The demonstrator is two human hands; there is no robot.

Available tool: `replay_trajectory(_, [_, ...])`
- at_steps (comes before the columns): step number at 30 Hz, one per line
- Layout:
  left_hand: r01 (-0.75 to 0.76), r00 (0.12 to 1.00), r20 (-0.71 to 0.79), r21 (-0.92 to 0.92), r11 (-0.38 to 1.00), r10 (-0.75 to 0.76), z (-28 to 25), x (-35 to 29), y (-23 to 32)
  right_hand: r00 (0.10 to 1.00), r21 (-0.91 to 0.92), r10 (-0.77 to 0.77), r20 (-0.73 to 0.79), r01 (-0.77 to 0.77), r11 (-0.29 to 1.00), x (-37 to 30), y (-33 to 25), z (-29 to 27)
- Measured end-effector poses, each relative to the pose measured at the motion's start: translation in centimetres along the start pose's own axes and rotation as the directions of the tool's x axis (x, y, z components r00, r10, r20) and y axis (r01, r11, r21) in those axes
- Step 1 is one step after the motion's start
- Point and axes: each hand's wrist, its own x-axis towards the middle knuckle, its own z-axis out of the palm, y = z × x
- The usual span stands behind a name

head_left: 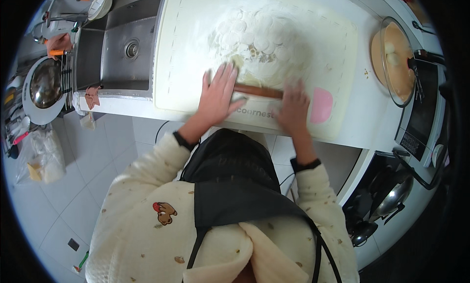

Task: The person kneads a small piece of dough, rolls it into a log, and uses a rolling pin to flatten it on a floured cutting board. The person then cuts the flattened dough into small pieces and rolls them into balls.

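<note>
A wooden rolling pin (259, 91) lies crosswise near the front of a flour-dusted cream mat (188, 53). My left hand (219, 94) rests over its left end, fingers stretched forward and thumb out to the side. Over the right end lies my right hand (293, 106), its fingers extended but blurred by motion. Just beyond the pin, a small yellowish patch that looks like dough (238, 61) shows near my left fingertips. A floury heap of thin round dough wrappers (262, 33) covers the mat's far middle. What lies directly beneath the pin is hidden.
Right of my right hand is a pink scraper (321, 106). A glass bowl (402, 99) holding pale dough balls stands at the right, beside a microwave (421, 121). The steel sink (110, 62) borders the mat's left side. A pan (391, 200) sits at lower right.
</note>
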Motion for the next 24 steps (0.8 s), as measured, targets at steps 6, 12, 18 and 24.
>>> replay_trajectory(6, [0.033, 0.996, 0.086, -0.015, 0.999, -0.032, 0.1, -2.5, 0.6, 0.993, 0.077, -0.082, 0.084, 0.075, 0.994, -0.3, -1.2, -1.7])
replay_trajectory(12, [0.022, 1.000, 0.008, -0.035, 0.999, -0.022, 1.1, -0.4, -0.1, 0.996, 0.026, 0.039, 0.084, -0.041, 0.999, 1.8, -0.6, -0.9])
replay_trajectory(18, [-0.015, 1.000, -0.007, -0.010, 1.000, 0.015, 0.2, 1.0, 0.1, 0.999, -0.028, 0.045, 0.019, -0.045, 0.999, 2.0, 1.2, -0.4])
replay_trajectory(24, [-0.015, 0.986, 0.167, -0.051, 0.999, 0.023, -0.5, -3.1, 1.3, 0.994, 0.069, -0.096, 0.047, 0.093, 0.993, -0.9, -1.4, -1.8])
